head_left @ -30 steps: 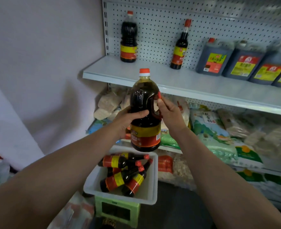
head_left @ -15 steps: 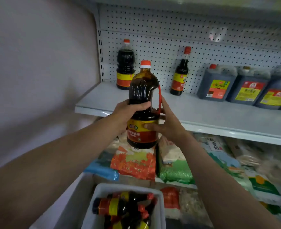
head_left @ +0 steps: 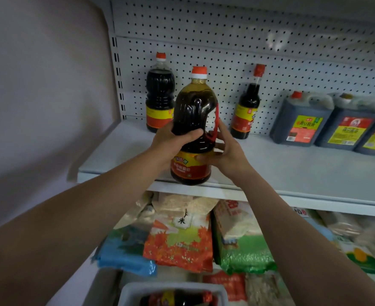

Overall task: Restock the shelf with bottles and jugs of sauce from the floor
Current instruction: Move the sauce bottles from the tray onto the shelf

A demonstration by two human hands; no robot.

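Brown sauce jug between hands

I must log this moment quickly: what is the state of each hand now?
Left hand: closed around the sauce jug, fingers curled over its middle.
Right hand: holding the same jug, thumb on its label.
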